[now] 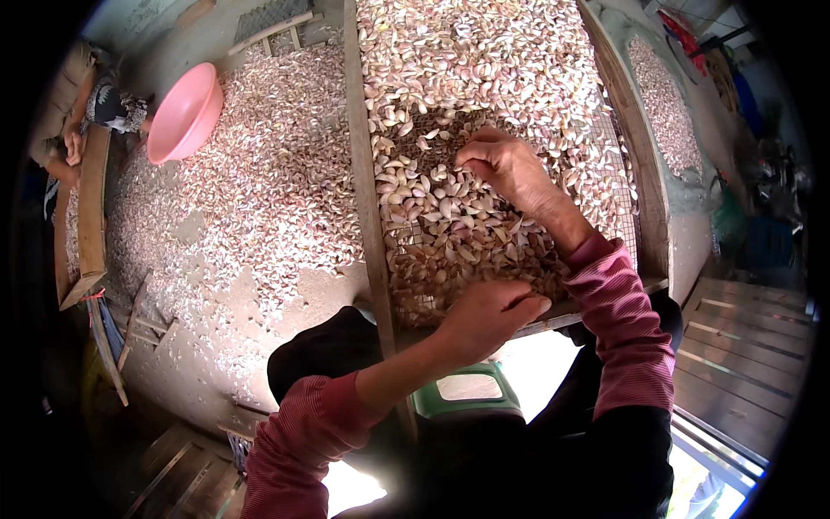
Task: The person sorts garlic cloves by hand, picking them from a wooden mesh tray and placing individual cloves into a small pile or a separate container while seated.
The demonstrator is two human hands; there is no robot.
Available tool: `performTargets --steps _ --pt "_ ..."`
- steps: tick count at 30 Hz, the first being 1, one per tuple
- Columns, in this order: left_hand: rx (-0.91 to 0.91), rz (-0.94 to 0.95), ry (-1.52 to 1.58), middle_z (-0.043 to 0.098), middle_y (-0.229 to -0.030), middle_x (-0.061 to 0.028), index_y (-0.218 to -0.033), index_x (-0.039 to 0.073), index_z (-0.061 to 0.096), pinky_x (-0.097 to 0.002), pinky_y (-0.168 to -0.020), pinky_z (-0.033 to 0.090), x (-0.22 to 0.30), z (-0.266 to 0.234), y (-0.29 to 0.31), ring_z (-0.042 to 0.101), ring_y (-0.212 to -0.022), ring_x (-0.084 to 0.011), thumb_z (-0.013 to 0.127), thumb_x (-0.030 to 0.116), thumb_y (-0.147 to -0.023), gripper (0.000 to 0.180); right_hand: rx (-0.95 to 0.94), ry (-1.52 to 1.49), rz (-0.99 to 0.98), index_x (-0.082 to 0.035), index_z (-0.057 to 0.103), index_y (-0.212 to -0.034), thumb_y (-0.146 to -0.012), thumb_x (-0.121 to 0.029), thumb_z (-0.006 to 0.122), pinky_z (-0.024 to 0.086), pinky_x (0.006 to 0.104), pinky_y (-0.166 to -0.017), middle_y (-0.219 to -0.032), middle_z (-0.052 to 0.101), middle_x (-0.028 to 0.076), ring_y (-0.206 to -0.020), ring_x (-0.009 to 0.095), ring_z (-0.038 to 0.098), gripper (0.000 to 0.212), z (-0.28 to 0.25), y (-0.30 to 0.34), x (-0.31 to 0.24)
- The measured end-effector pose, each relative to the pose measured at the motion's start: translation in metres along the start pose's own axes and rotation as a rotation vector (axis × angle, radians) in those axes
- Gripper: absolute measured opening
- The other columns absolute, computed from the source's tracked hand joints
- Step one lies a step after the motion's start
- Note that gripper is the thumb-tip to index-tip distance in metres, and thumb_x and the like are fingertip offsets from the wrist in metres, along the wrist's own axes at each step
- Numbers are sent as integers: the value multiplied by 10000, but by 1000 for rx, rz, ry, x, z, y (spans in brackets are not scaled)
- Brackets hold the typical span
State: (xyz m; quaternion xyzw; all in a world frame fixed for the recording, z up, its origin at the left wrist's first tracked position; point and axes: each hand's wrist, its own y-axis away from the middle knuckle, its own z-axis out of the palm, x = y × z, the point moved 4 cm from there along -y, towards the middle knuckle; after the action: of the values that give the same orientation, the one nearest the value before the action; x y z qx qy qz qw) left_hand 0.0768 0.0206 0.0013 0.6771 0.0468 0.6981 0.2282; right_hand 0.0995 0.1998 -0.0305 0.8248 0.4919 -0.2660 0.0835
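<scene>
Your right hand is pinched shut, contents unclear, your left hand nearer, grip hidden, both over a wooden tray of garlic cloves, probably light, firm and slick, best gripped by their plump sides.

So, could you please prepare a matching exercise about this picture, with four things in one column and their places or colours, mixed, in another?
Column one:
1. Basin
2. Left hand
3. Right hand
4. Sleeves

Column two:
A. Near the wooden-framed mesh tray's closest edge
B. Reddish and striped
C. Plain pink, at the picture's left
D. Farther out, over the garlic cloves

Pairs: 1-C, 2-A, 3-D, 4-B.
</scene>
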Motion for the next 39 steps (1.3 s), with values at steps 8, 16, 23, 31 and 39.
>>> performTargets --steps 8,16,23,31,39 --pt "200 128 76 524 -613 -134 -756 -16 578 -371 -549 383 0 -6 2 477 -545 -185 602 324 -924 380 249 73 -200 15 674 -1090 -883 10 595 555 381 -928 -1118 655 215 -1002 316 647 222 15 -77 -8" --pt "307 99 336 442 -572 -66 -743 -15 549 -332 -529 337 2 -12 1 375 -560 -103 596 269 -948 353 -1 353 -188 -114 520 -1366 -801 118 532 248 384 -1183 -1464 437 119 -1339 280 407 611 56 -112 -9" --pt "264 127 387 399 -578 -27 -740 -28 524 -316 -517 323 4 1 11 348 -584 -78 590 255 -954 361 -19 9 -205 -102 725 -968 -824 -56 711 585 343 -900 -956 704 67 -947 211 656 152 13 -51 -37" --pt "295 125 385 439 -581 -31 -752 -23 547 -310 -522 343 -3 0 6 373 -579 -90 585 261 -959 353 8 -94 -175 -20 672 -1003 -828 26 667 551 336 -768 -1016 651 88 -887 253 660 181 30 -21 -46" --pt "252 27 382 456 -582 -12 -735 -2 553 -292 -510 344 -6 2 4 390 -559 -81 584 275 -962 360 57 -843 344 -18 657 -1088 -929 -16 610 542 242 -831 -987 677 70 -896 123 659 165 25 2 -5"
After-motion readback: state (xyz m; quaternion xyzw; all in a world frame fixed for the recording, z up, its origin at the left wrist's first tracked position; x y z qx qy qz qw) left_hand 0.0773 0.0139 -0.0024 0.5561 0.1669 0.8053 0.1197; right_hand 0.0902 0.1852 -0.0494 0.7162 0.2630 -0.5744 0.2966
